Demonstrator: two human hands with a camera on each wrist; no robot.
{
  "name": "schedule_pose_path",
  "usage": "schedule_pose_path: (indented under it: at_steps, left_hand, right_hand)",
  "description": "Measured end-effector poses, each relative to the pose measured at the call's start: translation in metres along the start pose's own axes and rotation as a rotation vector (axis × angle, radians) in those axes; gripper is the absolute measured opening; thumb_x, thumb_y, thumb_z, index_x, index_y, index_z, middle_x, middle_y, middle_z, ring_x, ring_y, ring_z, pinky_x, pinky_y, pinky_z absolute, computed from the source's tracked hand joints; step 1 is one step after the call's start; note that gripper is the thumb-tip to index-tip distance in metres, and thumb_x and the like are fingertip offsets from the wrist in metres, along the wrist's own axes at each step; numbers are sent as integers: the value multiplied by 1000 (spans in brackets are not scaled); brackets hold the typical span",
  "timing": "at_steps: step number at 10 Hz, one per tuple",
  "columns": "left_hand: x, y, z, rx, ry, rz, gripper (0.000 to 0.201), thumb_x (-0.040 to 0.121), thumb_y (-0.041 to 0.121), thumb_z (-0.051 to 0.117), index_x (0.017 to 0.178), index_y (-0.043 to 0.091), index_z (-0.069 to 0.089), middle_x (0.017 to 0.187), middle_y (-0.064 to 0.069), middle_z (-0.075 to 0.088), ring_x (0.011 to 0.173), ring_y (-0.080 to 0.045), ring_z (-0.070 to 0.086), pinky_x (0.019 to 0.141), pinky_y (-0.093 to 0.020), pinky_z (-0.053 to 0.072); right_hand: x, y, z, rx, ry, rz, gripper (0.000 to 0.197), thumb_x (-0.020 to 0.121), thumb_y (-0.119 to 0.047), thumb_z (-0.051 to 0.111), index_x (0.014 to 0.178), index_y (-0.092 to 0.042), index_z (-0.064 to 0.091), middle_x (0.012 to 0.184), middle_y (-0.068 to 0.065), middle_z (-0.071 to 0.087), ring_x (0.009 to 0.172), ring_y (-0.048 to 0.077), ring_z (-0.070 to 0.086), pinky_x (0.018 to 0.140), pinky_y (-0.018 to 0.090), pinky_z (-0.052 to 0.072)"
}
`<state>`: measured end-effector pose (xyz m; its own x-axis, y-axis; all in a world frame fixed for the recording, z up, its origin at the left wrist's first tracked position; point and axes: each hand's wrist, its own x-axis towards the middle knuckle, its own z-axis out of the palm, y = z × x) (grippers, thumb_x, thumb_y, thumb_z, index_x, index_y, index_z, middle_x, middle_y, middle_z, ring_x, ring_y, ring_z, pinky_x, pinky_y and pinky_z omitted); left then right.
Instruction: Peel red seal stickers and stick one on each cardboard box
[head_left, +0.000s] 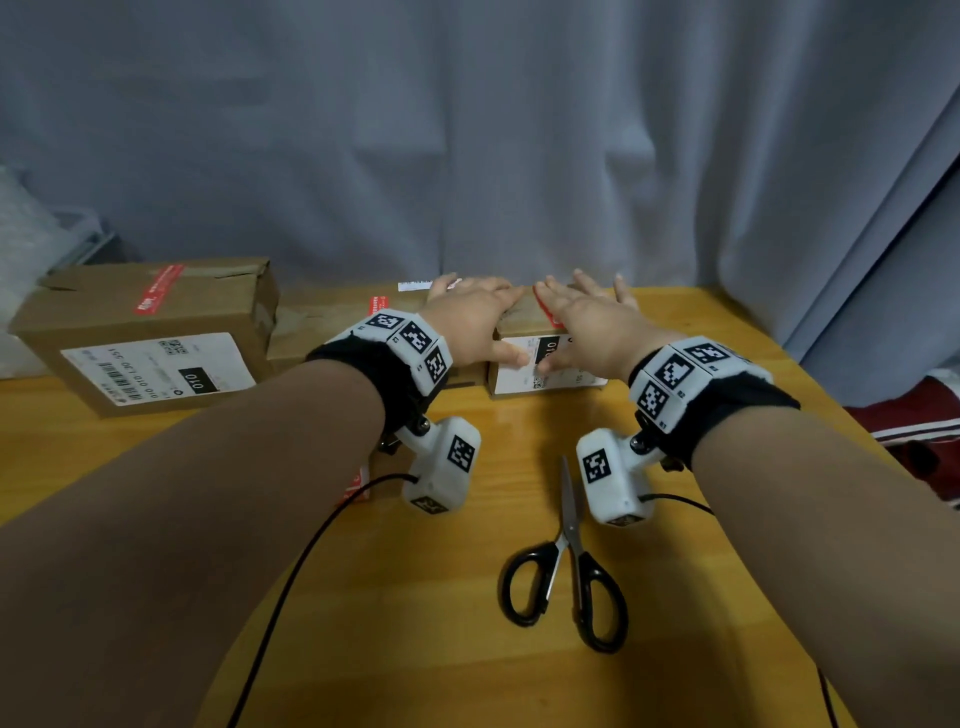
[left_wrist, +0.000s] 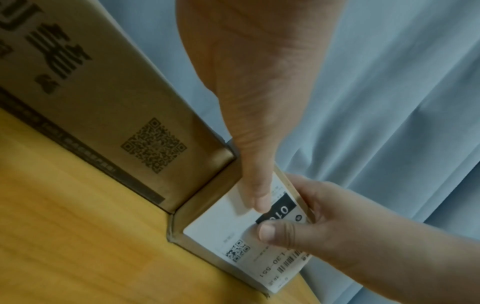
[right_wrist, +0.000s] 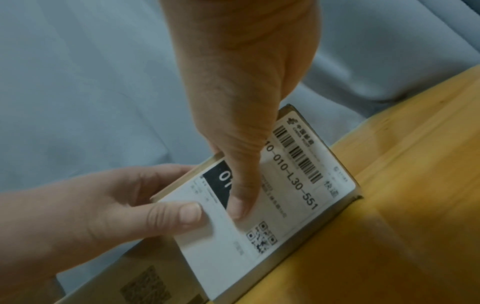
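Observation:
A small cardboard box (head_left: 522, 325) with a white shipping label (right_wrist: 291, 197) stands at the back of the table. My left hand (head_left: 467, 312) and right hand (head_left: 587, 312) both lie on its top with fingers spread flat. Each thumb presses the labelled front face (left_wrist: 221, 226). A red seal sticker (head_left: 549, 314) shows on the top between the two hands. To the left, the large box (head_left: 140, 332) carries a red sticker (head_left: 160, 288). The middle box (head_left: 322, 322) carries another red sticker (head_left: 378, 303).
Black-handled scissors (head_left: 571, 571) lie on the wooden table (head_left: 415, 623) near me. A red-printed sticker sheet (head_left: 358, 480) peeks out under my left wrist. Cables (head_left: 311, 545) trail from both wrist cameras. A grey curtain (head_left: 519, 156) hangs right behind the boxes.

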<state>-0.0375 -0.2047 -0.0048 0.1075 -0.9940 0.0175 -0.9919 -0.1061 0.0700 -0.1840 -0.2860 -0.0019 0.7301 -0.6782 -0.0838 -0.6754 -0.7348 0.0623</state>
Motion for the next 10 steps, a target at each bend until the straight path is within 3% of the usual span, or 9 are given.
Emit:
schedule_pose_path:
  at_steps: [1, 2, 3, 4, 5, 7, 8, 9, 10]
  left_hand:
    - [-2, -7, -4, -24, 74, -38, 82, 82, 62, 52, 149, 23, 24, 155, -1, 30, 145, -20, 18, 119, -45, 3]
    - [-14, -28, -8, 10, 78, -137, 81, 85, 64, 46, 149, 20, 24, 155, -3, 29, 145, -22, 19, 118, -45, 7]
    - [-33, -52, -4, 89, -82, -170, 70, 92, 55, 41, 149, 21, 20, 157, -5, 23, 145, -26, 20, 118, -45, 14]
    - [-49, -61, 1, 34, -124, -138, 58, 98, 33, 41, 150, 24, 17, 159, -4, 18, 144, -25, 22, 117, -39, 19]
    - [-57, -63, 0, 33, -120, -95, 56, 99, 27, 41, 150, 25, 17, 159, -2, 17, 143, -24, 23, 116, -36, 18]
    - [-75, -68, -7, -23, -158, -55, 53, 100, 25, 40, 149, 30, 21, 159, 3, 18, 142, -24, 27, 115, -37, 21]
    - [-84, -66, -12, -23, -159, -36, 52, 99, 25, 40, 148, 29, 24, 157, 1, 25, 139, -24, 33, 112, -37, 26]
    - [-91, -64, -18, -13, -97, -40, 52, 98, 30, 43, 147, 23, 29, 153, -4, 32, 137, -24, 35, 111, -34, 28]
    - [-102, -66, -31, -40, 17, -101, 53, 96, 36, 45, 145, 20, 33, 149, -8, 39, 134, -25, 40, 109, -36, 31]
  right_hand:
    - [9, 1, 0, -20, 62, 8, 84, 84, -48, 58, 149, -22, 12, 159, -5, 15, 147, 18, 4, 117, 50, -4]
    - [13, 1, 2, 17, 141, 24, 64, 91, -39, 52, 146, -18, 27, 152, 3, 33, 144, 21, 21, 119, 45, 8]
    - [14, 2, 6, 68, 218, 61, 48, 92, -33, 52, 136, -15, 43, 132, 12, 55, 125, 30, 47, 105, 41, 34]
    - [14, 2, 9, 86, 218, 126, 45, 93, -27, 52, 136, -20, 43, 126, 12, 58, 119, 32, 50, 102, 46, 39]
    - [14, 6, 12, 228, 217, 153, 50, 92, -20, 52, 140, -28, 39, 134, 10, 53, 126, 30, 46, 109, 54, 31]
    - [-6, -5, 15, 468, 243, -18, 41, 93, -18, 54, 133, -22, 50, 142, 2, 49, 131, 22, 45, 110, 35, 35]
    - [-15, -6, 13, 456, 242, -23, 41, 93, -19, 52, 133, -25, 50, 140, 1, 51, 130, 23, 45, 112, 42, 33]
    - [-20, -14, 5, 302, 249, 4, 39, 95, -20, 47, 132, -32, 49, 137, -3, 54, 132, 24, 42, 116, 57, 10]
    - [-24, -32, -5, 304, 304, -16, 32, 96, -27, 44, 125, -32, 55, 129, -2, 60, 134, 23, 40, 115, 56, 1]
